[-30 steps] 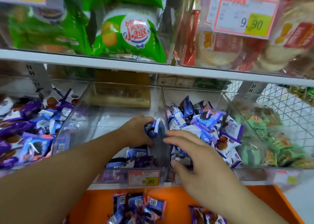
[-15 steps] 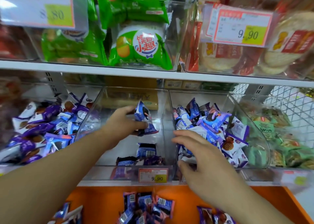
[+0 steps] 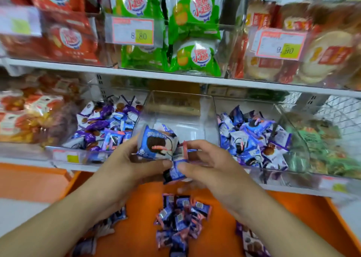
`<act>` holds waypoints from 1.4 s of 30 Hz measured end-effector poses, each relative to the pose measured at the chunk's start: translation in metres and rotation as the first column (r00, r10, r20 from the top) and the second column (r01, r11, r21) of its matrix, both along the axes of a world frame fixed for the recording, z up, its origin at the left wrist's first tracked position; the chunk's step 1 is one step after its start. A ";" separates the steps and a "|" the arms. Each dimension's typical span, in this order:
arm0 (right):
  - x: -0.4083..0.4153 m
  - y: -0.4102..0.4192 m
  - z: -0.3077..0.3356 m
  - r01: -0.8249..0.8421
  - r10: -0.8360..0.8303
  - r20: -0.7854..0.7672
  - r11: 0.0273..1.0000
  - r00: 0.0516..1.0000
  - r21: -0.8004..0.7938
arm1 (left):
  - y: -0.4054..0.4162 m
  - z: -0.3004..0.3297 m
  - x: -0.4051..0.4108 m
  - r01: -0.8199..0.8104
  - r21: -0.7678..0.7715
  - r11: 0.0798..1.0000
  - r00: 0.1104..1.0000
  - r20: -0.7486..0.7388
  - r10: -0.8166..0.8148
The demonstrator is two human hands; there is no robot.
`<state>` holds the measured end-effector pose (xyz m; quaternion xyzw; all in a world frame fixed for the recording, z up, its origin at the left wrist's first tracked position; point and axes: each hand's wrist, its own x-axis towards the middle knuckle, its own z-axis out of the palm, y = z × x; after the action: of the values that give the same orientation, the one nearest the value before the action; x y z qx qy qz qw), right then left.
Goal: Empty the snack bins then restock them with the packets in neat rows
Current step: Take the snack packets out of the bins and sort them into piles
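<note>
My left hand (image 3: 125, 163) grips a blue-and-white snack packet (image 3: 156, 144) in front of the clear middle bin (image 3: 175, 108). My right hand (image 3: 207, 165) pinches the lower end of the packets (image 3: 176, 171) held between both hands. The middle bin looks nearly bare behind them; its floor is hidden by my hands. The bin to its left (image 3: 109, 128) and the bin to its right (image 3: 254, 137) are full of loose blue and purple packets. A heap of the same packets (image 3: 181, 219) lies on the orange surface (image 3: 140, 208) below.
A white shelf (image 3: 175, 77) above carries bins of green, red and biscuit packs with price tags. Orange-wrapped snacks (image 3: 29, 116) sit far left, green packets (image 3: 320, 151) far right. More packets lie at the orange surface's left (image 3: 101, 229) and right (image 3: 252, 241).
My left hand has pulled the packets out of the middle bin toward me. My right hand has come off the right bin's front and joined it. The view has tilted up and back.
</note>
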<state>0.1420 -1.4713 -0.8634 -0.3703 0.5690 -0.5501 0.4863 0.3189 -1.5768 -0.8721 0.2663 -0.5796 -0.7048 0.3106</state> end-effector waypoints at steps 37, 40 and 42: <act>-0.014 0.011 -0.050 0.112 -0.101 -0.542 0.994 0.834 -0.013 | -0.010 -0.022 0.022 0.050 0.178 0.983 0.922 0.370 -0.114; -0.004 0.010 -0.055 0.057 -0.024 -0.619 0.998 0.785 0.033 | -0.020 -0.026 0.043 0.107 -0.023 0.994 0.808 0.585 -0.073; 0.009 0.006 -0.060 0.043 0.040 -0.624 0.992 0.780 0.118 | -0.036 -0.036 0.063 0.255 -0.241 0.937 0.635 0.772 0.025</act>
<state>0.1511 -1.4654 -0.9237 -0.4999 0.7319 -0.3595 0.2920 0.3815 -1.6131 -0.9080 0.4453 -0.7805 -0.4378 0.0301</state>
